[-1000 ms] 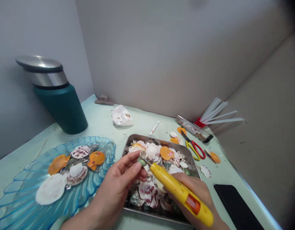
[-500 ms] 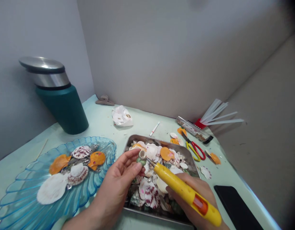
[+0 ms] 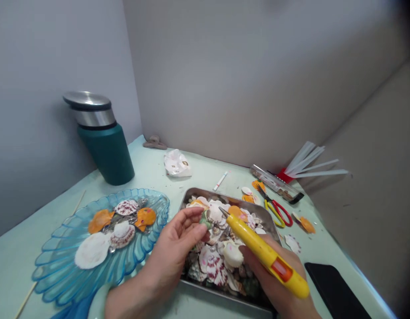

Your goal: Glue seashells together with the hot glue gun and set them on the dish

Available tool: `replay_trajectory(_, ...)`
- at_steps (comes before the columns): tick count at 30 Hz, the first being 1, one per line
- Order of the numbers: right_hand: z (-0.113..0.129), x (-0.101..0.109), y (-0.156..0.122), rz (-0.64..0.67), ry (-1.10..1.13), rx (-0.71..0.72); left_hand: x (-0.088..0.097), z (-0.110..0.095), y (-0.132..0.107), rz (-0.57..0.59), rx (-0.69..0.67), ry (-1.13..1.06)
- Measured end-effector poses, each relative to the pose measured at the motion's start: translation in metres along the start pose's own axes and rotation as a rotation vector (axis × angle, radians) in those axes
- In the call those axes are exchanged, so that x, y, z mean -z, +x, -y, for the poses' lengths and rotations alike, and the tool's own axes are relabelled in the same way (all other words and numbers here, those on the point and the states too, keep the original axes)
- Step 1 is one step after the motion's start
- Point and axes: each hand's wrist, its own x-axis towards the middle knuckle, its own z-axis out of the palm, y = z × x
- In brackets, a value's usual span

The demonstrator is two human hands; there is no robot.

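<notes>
My left hand (image 3: 178, 254) pinches a small green shell (image 3: 204, 219) between thumb and fingers, over the left side of a metal tray (image 3: 191, 197) full of mixed seashells. My right hand (image 3: 274, 279) is wrapped round a yellow glue gun (image 3: 264, 254) with an orange window. Its metal nozzle points up and left, a short way to the right of the green shell and not touching it. Left of the tray, a blue shell-shaped glass plate (image 3: 61, 274) carries several scallop shells in orange, white and maroon.
A teal flask (image 3: 103, 139) with a steel lid stands at the back left. Crumpled white paper (image 3: 177, 164), a hair clip (image 3: 154, 142), red-and-yellow scissors (image 3: 276, 210), glue sticks (image 3: 311, 161) and loose shells lie behind the tray. A black phone (image 3: 336, 292) lies at the right edge.
The glue gun's nozzle has drawn back to the right, away from the green shell that it was touching. The view has shifted, so everything sits further right in the picture.
</notes>
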Motion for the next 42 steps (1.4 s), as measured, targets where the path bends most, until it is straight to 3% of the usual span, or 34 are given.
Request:
replay_trajectory(6, -0.006, -0.003, -0.005, -0.103, -0.069, 0.027, -0.001, -0.001, -0.004, 0.066, -0.072, 0.002)
replay_trajectory(11, -0.008, -0.003, -0.006, -0.108, -0.087, 0.044, 0.007, -0.021, -0.021, 0.046, -0.034, 0.187)
replay_trajectory(16, -0.014, -0.004, -0.011, -0.073, -0.084, 0.026, 0.044, -0.058, -0.033, -0.238, -0.163, 0.523)
replay_trajectory(22, -0.02, -0.005, -0.014, -0.072, -0.086, 0.043, 0.101, -0.098, -0.05, -0.465, -0.321, 1.156)
replay_trajectory(25, -0.021, -0.005, -0.014, -0.078, -0.098, 0.041, 0.113, -0.098, -0.06, -0.337, -0.337, 1.378)
replay_trajectory(27, -0.023, -0.006, -0.015, -0.076, -0.12, 0.036, 0.113, -0.091, -0.063, -0.219, -0.311, 1.47)
replay_trajectory(29, -0.025, -0.006, -0.016, -0.077, -0.148, 0.041, 0.112, -0.082, -0.062, -0.172, -0.292, 1.543)
replay_trajectory(35, -0.032, -0.008, -0.022, -0.102, -0.144, 0.06, 0.111, -0.068, -0.051, -0.197, -0.369, 1.562)
replay_trajectory(42, -0.03, -0.008, -0.021, -0.117, -0.101, 0.048, 0.113, -0.082, -0.051, -0.303, -0.423, 1.588)
